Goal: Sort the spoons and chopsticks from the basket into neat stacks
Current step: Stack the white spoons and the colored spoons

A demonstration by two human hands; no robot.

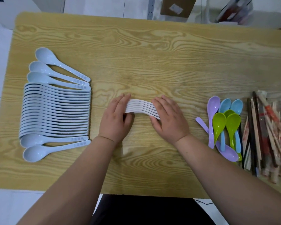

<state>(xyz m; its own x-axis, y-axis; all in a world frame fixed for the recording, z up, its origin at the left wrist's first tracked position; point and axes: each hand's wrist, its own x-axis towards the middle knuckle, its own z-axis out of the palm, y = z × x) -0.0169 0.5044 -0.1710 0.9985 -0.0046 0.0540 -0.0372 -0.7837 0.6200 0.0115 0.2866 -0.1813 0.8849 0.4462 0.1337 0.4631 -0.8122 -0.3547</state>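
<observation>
While being squared up at middle of wood-grain table (152, 54), held on edge: nested white plastic soup spoons (141, 108), clasped at left end by left hand (116, 118), at right end by right hand (169, 118), fingers far side, thumbs near, likely to press edges flush. Kept well apart from pale blue plastic spoon row (55, 111) at left, coloured plastic spoons (224, 125) and wooden chopsticks (266, 137) at right, avoiding mixing.

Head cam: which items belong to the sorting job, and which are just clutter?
Job:
- white spoons, gripped by left hand and right hand
- pale blue spoons
- coloured spoons
- chopsticks

Clutter, beyond the table:
- cardboard box
- clear container
</observation>
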